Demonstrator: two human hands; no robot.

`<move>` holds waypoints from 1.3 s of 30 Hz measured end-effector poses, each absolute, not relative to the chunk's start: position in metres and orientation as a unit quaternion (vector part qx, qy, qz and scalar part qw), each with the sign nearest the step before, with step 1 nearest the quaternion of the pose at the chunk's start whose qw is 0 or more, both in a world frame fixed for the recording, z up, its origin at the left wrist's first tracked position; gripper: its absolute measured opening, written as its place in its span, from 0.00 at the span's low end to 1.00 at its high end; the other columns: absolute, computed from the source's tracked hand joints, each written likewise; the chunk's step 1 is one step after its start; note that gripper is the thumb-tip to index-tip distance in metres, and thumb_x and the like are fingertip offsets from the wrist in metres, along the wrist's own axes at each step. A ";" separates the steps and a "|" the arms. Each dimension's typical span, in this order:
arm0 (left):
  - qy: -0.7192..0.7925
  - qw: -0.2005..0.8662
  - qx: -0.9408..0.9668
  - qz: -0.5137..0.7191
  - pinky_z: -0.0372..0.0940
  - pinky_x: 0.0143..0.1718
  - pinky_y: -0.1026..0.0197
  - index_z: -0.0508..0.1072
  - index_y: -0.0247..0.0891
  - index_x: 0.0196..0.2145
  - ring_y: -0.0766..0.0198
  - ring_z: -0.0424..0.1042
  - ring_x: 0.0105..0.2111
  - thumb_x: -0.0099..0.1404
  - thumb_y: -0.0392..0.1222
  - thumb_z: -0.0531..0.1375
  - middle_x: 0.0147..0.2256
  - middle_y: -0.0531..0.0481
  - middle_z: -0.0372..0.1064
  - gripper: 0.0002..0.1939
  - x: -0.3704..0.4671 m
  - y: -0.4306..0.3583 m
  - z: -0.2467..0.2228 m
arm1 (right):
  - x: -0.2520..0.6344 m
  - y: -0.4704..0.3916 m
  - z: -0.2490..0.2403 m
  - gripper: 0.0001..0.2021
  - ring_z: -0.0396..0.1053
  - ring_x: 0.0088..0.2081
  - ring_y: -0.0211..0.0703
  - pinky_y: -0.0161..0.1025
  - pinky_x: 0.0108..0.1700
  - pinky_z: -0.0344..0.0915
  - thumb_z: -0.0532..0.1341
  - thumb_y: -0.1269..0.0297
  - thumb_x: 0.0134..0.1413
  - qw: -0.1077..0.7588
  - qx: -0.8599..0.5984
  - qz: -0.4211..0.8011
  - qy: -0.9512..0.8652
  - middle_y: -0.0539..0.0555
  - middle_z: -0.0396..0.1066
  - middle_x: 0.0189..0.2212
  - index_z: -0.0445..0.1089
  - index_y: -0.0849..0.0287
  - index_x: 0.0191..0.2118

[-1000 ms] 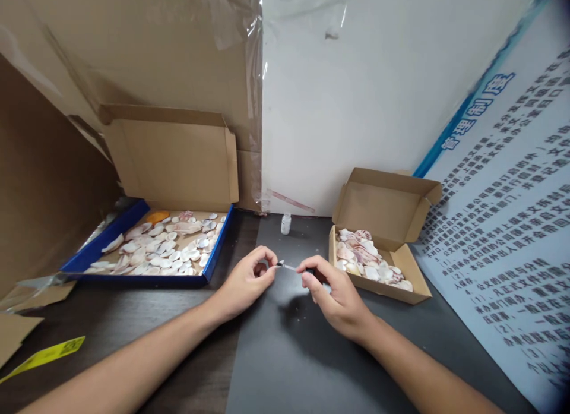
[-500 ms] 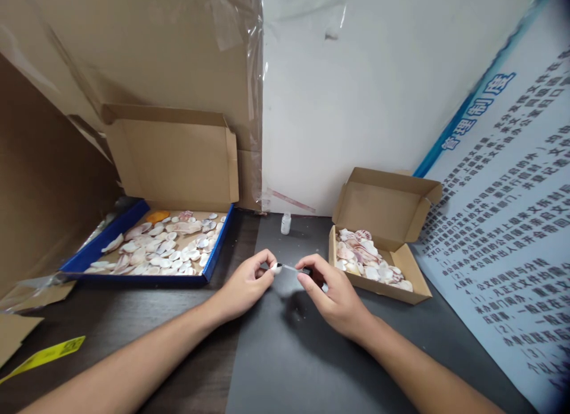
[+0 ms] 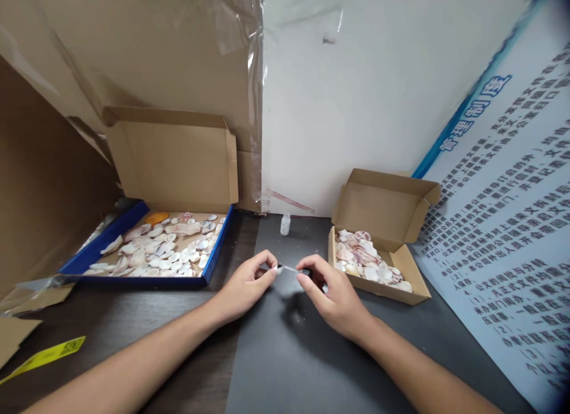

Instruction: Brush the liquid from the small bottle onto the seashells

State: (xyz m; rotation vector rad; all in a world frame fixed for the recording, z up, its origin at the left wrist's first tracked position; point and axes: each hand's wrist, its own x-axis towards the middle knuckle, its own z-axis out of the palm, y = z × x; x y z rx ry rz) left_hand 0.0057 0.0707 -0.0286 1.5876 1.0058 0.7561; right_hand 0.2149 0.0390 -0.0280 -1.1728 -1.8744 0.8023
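Note:
My left hand (image 3: 252, 280) pinches a small white shell (image 3: 279, 270) between thumb and fingertips, with most of it hidden by the fingers. My right hand (image 3: 332, 292) is closed on a small brush (image 3: 291, 268), whose black end lies in the fingers. Its thin pale stem points left, and a dark tip meets the shell; whether it presses on it I cannot tell. Behind both hands a small whitish bottle (image 3: 285, 225) stands upright on the dark mat (image 3: 285, 354).
On the left, an open blue-sided box (image 3: 138, 280) holds many shells (image 3: 171, 247). A smaller open cardboard box (image 3: 378, 290) with shells stands right of my right hand. A yellow strip (image 3: 48, 357) lies at the lower left. Cardboard, a white wall and a printed sheet rise behind.
The shell has turned slightly in my left fingers and the brush tip has shifted a little on it. Both hands stay almost in place.

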 end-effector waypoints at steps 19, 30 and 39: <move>0.430 0.521 0.664 0.322 0.48 0.20 0.69 0.63 0.37 0.35 0.73 0.51 0.19 0.67 0.53 0.57 0.22 0.61 0.52 0.15 0.008 0.070 -0.026 | 0.214 0.038 -0.026 0.09 0.61 0.26 0.36 0.33 0.29 0.57 0.56 0.58 0.64 0.377 -0.455 0.324 -0.739 0.47 0.63 0.24 0.66 0.57 0.43; 0.424 0.469 0.697 0.338 0.54 0.27 0.67 0.65 0.36 0.34 0.70 0.57 0.27 0.68 0.48 0.56 0.31 0.55 0.59 0.12 0.008 0.072 -0.029 | 0.213 0.040 -0.027 0.07 0.60 0.26 0.36 0.33 0.29 0.57 0.57 0.60 0.64 0.390 -0.444 0.316 -0.743 0.47 0.63 0.25 0.66 0.57 0.41; 0.423 0.485 0.690 0.332 0.54 0.28 0.67 0.65 0.36 0.35 0.71 0.57 0.26 0.68 0.49 0.56 0.31 0.55 0.59 0.13 0.006 0.072 -0.031 | 0.215 0.037 -0.026 0.08 0.60 0.25 0.35 0.33 0.29 0.57 0.55 0.59 0.66 0.395 -0.428 0.333 -0.742 0.46 0.61 0.24 0.66 0.57 0.42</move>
